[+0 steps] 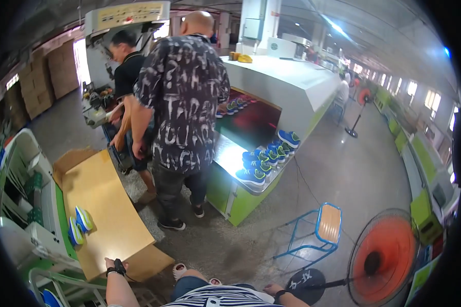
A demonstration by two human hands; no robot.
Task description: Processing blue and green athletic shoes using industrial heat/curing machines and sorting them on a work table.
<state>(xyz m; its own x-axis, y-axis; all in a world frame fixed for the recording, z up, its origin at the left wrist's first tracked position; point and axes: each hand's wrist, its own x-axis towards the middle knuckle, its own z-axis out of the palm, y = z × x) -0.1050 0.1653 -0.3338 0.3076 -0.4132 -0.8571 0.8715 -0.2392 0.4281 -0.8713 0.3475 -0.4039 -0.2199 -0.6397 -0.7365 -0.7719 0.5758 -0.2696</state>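
Your left hand (110, 264) is at the near edge of the tan tabletop (110, 204); whether its fingers grip that edge or only rest there, I cannot tell. Your right hand (273, 290) is well to the right of the tabletop, by your lap, its finger pose unclear. Brown cardboard (152, 261) sticks out beneath the tabletop's near end. On the tabletop, ahead of your left fingers and apart from them, a pair of blue-and-yellow shoes (76, 233) lies by its left side. Right of the tabletop stand an orange fan (389, 256), with white characters on its black base (306, 287), and a blue-framed stool (329, 224). Beyond the tabletop's right side, blue shoes (251, 176) crowd the end of a green-sided conveyor (243, 206); beside it stands a co-worker (184, 102) whose dark shirt bears white lettering. Well beyond the tabletop's left side, brown cartons (37, 87) are stacked, contents hidden.
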